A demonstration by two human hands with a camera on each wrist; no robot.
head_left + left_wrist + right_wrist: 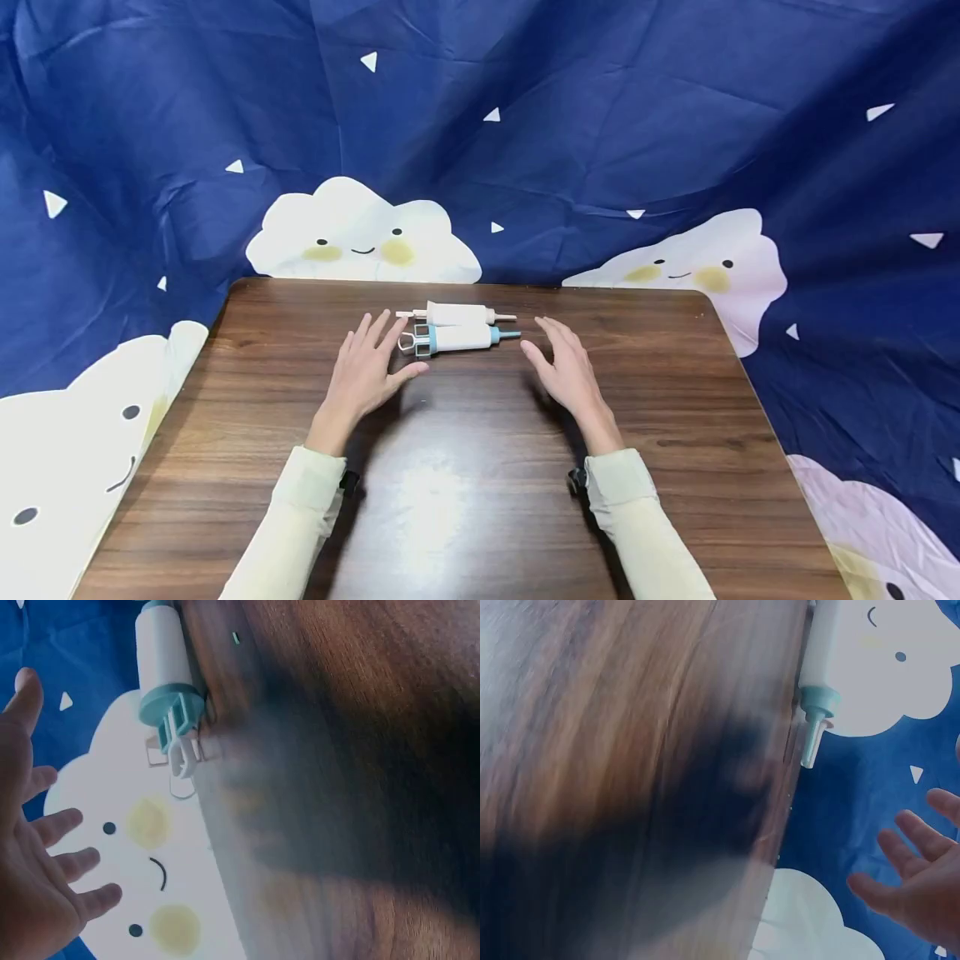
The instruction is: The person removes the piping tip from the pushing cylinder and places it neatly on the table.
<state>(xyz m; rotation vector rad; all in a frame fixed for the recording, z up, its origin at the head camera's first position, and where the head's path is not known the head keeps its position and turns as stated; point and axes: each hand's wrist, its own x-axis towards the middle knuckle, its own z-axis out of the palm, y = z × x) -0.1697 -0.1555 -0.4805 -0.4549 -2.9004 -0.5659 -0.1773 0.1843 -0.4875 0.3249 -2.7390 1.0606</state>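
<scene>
One teal-fitted syringe (462, 337) and one pale-fitted syringe (459, 314) are lying side by side on the table (675, 392), at 12 o'clock from its centre. Both handles are pointing toward 9 o'clock and both nozzles toward 3 o'clock; the teal-fitted syringe is resting nearer the person.

Surface: the table is presenting a brown wood-grain top with rounded far corners. A glare patch (431, 508) is showing at 6 o'clock.

Room: a blue drape (555, 125) patterned with white triangles is hanging beyond the far edge and along both sides. Printed white clouds are appearing at 11 o'clock (363, 250), 1 o'clock (675, 254) and 9 o'clock (71, 458).

Hands: the left hand (363, 371) is extending at 10 o'clock, thumb and fingers spread, near the handles; the left wrist view is showing a gap between hand and syringes. The right hand (567, 367) is extending at 2 o'clock, just beside the nozzles, with its thumb apart and its fingers relaxed. Pale sleeves (292, 525) are covering both forearms, and a dark device (577, 481) is sitting at the right cuff.
</scene>
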